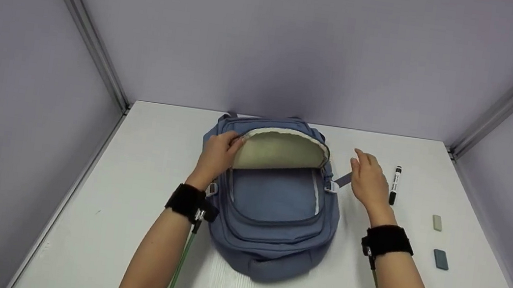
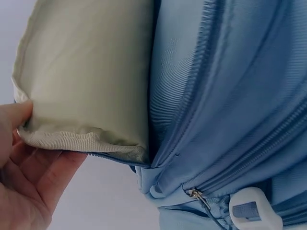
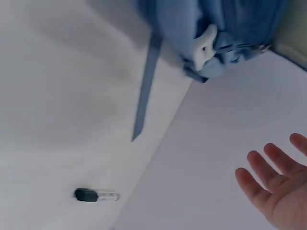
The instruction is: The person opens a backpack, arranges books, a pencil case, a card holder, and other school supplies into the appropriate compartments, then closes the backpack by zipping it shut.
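Note:
A blue backpack (image 1: 268, 244) lies on the white table with its front compartment unzipped. The compartment's flap (image 1: 280, 152) is folded back, showing its cream lining. With thumb and fingers my left hand (image 1: 217, 156) pinches the flap's left edge; the left wrist view shows the thumb on the lining (image 2: 86, 72) and the fingers behind. My right hand (image 1: 369, 181) is in the air to the right of the backpack, apart from it, fingers extended and holding nothing. Near it a loose blue strap (image 3: 146, 91) hangs from a white buckle (image 1: 331, 187) on the backpack's side.
Right of the right hand lies a black-and-white marker (image 1: 395, 184). Farther right are a small pale green block (image 1: 437, 223) and a dark teal block (image 1: 441, 259). Grey panels (image 1: 294, 45) wall the table (image 1: 126, 226) at the back and both sides.

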`<control>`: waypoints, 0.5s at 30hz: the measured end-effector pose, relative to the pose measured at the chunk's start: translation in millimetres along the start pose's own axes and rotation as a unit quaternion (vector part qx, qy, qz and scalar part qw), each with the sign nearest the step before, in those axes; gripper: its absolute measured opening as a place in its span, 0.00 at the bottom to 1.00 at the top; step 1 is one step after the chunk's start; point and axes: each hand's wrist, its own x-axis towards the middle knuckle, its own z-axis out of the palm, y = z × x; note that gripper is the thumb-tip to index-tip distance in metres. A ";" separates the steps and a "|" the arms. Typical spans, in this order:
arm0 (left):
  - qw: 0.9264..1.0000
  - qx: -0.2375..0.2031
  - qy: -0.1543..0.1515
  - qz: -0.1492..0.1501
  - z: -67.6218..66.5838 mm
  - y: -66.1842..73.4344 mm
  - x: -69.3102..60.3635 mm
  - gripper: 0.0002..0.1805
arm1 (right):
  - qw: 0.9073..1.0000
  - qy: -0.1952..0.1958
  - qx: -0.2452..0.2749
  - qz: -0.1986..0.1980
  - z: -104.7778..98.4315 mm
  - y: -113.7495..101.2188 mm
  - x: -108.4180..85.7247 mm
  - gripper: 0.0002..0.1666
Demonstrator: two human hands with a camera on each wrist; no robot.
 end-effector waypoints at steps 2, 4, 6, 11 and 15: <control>1.000 0.007 0.001 -0.010 0.4 1.6 2.9 0.15 | 0.998 -0.023 -0.030 0.040 -0.8 19.3 -1.1 0.27; 1.000 0.014 0.003 -0.015 0.7 3.0 5.2 0.15 | 0.993 -0.063 -0.057 0.078 -3.5 35.9 -3.8 0.27; 1.000 0.016 0.009 -0.014 0.3 4.9 6.8 0.16 | 0.985 -0.108 -0.080 0.108 -7.3 49.5 -7.1 0.27; 1.000 0.017 0.023 -0.007 -0.4 7.8 6.5 0.17 | 0.961 -0.210 -0.105 0.149 -14.9 71.8 -16.4 0.29; 1.000 0.011 0.019 -0.006 0.1 8.9 3.8 0.17 | 0.945 -0.261 -0.108 0.168 -15.7 81.7 -23.9 0.32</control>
